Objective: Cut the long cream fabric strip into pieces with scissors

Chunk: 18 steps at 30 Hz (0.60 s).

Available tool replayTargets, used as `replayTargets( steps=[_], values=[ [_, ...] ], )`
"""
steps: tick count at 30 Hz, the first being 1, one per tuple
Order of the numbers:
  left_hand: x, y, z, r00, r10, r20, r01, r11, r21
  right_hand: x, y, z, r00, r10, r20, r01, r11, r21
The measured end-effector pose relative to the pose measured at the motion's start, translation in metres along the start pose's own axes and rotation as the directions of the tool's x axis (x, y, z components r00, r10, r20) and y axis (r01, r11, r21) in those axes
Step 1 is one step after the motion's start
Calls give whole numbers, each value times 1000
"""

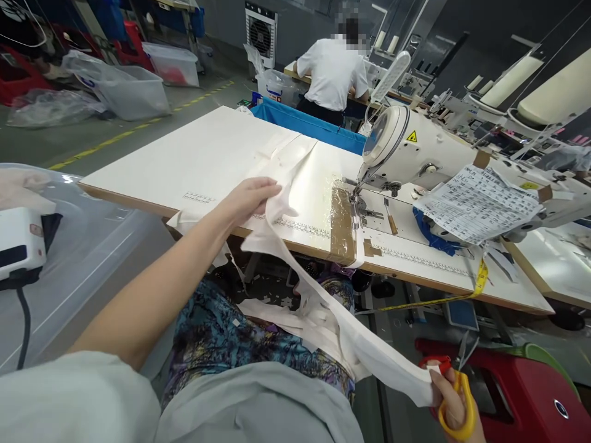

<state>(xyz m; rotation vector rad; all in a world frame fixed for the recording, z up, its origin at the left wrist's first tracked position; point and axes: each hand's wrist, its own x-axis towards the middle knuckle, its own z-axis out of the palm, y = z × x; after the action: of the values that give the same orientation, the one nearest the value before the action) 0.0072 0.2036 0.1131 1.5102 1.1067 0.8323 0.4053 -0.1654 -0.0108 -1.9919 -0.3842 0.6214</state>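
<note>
A long white fabric strip (332,301) stretches between my two hands, from the table's front edge down to the lower right. My left hand (252,198) pinches its upper part above the white sewing table (175,160). In my right hand (452,400) are scissors (464,409) with yellow and red handles, and the strip's lower end is held there too. The scissor blades point up, away from the cloth. More white fabric pieces (314,326) lie across my lap, and another white piece (286,151) rests on the table behind my left hand.
A sewing machine (415,147) stands on the right of the table, with a handwritten sheet (480,203) attached. A yellow tape measure (480,277) hangs over the front edge. At left is a clear plastic bin (111,246); a person in white (332,74) sits beyond the table.
</note>
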Motion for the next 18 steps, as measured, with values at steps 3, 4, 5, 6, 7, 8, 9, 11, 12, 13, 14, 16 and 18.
replayTargets(
  steps=[3, 4, 5, 6, 7, 8, 9, 11, 12, 13, 14, 16, 18],
  values=[
    [-60, -30, 0, 959, 32, 281, 48, 960, -275, 10, 15, -30, 990, 109, 95, -79, 958, -274],
    [-79, -43, 1, 939, 9, 344, 98, 951, -293, 12, 20, -36, 984, 114, 135, -58, 930, -362],
    [-97, -56, 3, 917, -28, 399, 153, 946, -286, 14, 24, -38, 979, 114, 171, -26, 894, -447],
    [-112, -70, 7, 891, -80, 447, 210, 945, -250, 16, 27, -36, 973, 125, 192, -3, 845, -534],
    [-126, -82, 11, 873, -134, 468, 260, 941, -215, 17, 28, -31, 973, 132, 191, 13, 791, -612],
    [-138, -93, 17, 864, -185, 469, 304, 933, -191, 16, 27, -22, 975, 126, 185, 30, 745, -666],
    [-148, -103, 24, 862, -223, 456, 338, 923, -187, 14, 25, -10, 978, 99, 182, 54, 726, -686],
    [-164, -115, 38, 870, -258, 421, 381, 893, -240, 2, 14, 24, 966, 22, 259, 147, 776, -613],
    [-170, -119, 45, 873, -267, 409, 396, 877, -272, -7, 6, 43, 936, -9, 351, 203, 830, -520],
    [-175, -121, 51, 872, -278, 402, 411, 862, -297, -17, -4, 64, 880, -15, 475, 242, 875, -419],
    [-179, -121, 56, 871, -291, 396, 426, 850, -311, -27, -14, 84, 801, 0, 599, 254, 906, -340],
    [-186, -121, 65, 871, -328, 365, 448, 835, -320, -46, -37, 121, 551, 51, 833, 273, 932, -237],
    [-189, -119, 70, 882, -346, 319, 446, 831, -333, -58, -57, 151, 317, 42, 947, 351, 923, -158]
  ],
)
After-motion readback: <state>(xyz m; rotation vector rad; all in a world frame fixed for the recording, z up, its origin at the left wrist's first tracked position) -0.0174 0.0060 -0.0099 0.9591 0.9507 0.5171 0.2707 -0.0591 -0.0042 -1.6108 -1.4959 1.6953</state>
